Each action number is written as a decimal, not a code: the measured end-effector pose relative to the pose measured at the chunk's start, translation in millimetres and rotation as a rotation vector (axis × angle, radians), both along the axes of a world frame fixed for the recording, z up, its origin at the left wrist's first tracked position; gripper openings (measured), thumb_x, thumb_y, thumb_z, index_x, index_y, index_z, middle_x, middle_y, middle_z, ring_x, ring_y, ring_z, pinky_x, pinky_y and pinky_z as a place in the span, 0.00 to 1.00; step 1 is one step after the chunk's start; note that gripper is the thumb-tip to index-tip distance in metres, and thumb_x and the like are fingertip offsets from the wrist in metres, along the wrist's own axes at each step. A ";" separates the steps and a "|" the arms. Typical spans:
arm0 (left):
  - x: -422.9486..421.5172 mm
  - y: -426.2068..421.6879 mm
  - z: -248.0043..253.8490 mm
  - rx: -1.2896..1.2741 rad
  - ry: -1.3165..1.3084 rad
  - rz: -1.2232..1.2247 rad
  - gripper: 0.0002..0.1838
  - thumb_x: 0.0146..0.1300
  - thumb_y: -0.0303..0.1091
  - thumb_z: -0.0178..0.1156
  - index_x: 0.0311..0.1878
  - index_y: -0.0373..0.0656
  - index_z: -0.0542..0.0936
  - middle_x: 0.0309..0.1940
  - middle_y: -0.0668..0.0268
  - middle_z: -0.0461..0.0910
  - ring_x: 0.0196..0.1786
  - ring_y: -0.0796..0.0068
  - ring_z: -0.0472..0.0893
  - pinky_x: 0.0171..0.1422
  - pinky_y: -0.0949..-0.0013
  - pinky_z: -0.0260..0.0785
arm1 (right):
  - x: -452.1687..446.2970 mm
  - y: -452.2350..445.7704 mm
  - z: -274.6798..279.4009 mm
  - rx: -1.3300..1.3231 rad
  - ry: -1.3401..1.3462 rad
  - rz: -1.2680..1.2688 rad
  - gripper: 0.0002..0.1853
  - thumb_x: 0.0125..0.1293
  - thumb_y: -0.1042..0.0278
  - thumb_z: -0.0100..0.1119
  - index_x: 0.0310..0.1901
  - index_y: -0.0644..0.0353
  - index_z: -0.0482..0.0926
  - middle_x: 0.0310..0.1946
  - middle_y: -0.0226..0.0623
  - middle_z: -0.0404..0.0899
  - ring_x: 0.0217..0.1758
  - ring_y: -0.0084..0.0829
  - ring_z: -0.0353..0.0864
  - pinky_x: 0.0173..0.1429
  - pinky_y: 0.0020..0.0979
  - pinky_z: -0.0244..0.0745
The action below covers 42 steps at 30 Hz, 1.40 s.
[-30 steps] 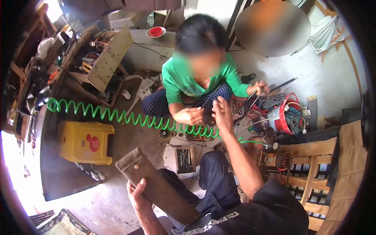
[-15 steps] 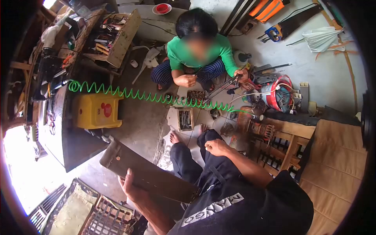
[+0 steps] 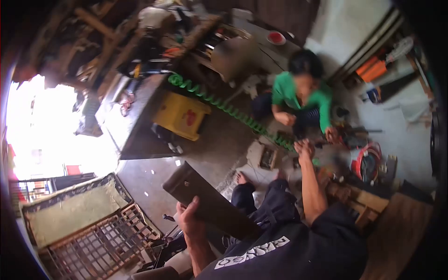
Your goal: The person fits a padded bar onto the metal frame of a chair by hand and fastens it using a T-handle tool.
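My left hand (image 3: 187, 217) grips the edge of a long, flat brown case (image 3: 212, 200), thumb on its top face; the case slants across my lap. My right hand (image 3: 304, 148) is raised in front of me near the green coiled hose (image 3: 238, 114); blur hides how its fingers are set and whether they hold anything. Across from me a person in a green top (image 3: 303, 93) squats, both hands low in front; what those hands hold is too blurred to tell.
A yellow plastic stool (image 3: 181, 114) stands by a dark cabinet (image 3: 144, 121). A small parts box (image 3: 268, 157) lies on the floor. At right is a red-rimmed bucket (image 3: 366, 163); at lower left, a metal grid frame (image 3: 102, 240).
The view has swung left, showing more of the bright opening and grid frame. My right hand has risen from my knee and reached forward. My left hand still holds the case.
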<state>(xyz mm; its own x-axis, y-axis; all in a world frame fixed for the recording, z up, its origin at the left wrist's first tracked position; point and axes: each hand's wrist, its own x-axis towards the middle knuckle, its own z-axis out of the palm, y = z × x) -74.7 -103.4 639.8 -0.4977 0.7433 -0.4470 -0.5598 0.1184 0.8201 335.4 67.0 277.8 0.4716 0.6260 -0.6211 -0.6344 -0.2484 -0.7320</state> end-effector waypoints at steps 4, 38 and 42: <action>-55.8 -3.6 18.3 0.125 -0.015 -0.004 0.19 0.58 0.28 0.65 0.52 0.32 0.78 0.43 0.58 0.83 0.45 0.66 0.83 0.55 0.64 0.75 | -20.2 -22.1 24.7 0.121 0.041 -0.108 0.04 0.71 0.62 0.59 0.43 0.45 0.74 0.26 0.26 0.71 0.20 0.23 0.69 0.21 0.29 0.67; -401.0 -88.8 33.7 0.339 0.205 1.079 0.13 0.67 0.30 0.65 0.52 0.37 0.80 0.42 0.65 0.84 0.43 0.75 0.83 0.51 0.68 0.77 | -763.2 51.4 327.0 0.826 -0.264 1.814 0.20 0.76 0.53 0.56 0.29 0.58 0.81 0.18 0.15 0.66 0.21 0.09 0.60 0.26 0.19 0.52; -398.2 -168.0 15.5 0.304 0.178 1.532 0.14 0.68 0.32 0.65 0.53 0.38 0.79 0.42 0.67 0.83 0.44 0.75 0.82 0.52 0.67 0.76 | -903.9 4.5 327.7 0.766 0.000 2.053 0.20 0.78 0.52 0.50 0.33 0.59 0.78 0.15 0.16 0.60 0.15 0.09 0.54 0.18 0.21 0.47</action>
